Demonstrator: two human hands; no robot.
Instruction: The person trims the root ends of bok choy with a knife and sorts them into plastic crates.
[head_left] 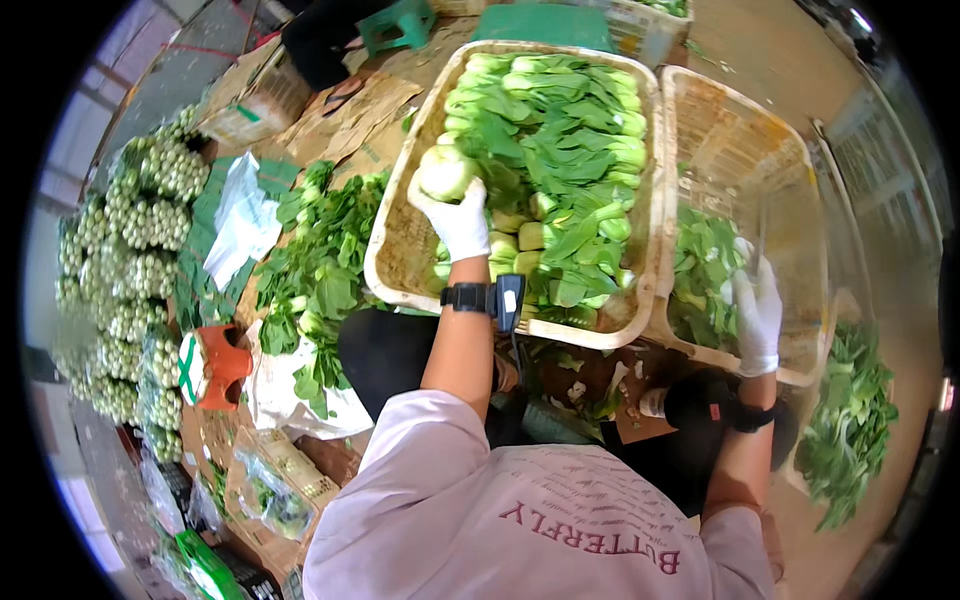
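Observation:
My left hand, in a white glove, is closed around a head of bok choy, its pale round base turned up. It is over the left side of a large cream plastic crate. Rows of bok choy fill that crate, with leaves toward the middle and pale bases outward. My right hand, also gloved, is closed on a thin, blurred knife whose blade points away from me. Beneath that hand is a second crate, holding loose green leaves in its near part.
A pile of leafy bok choy lies left of the full crate, by an orange stool. Bundled bok choy is stacked at far left. More greens lie at right. A green stool and another person's leg are behind.

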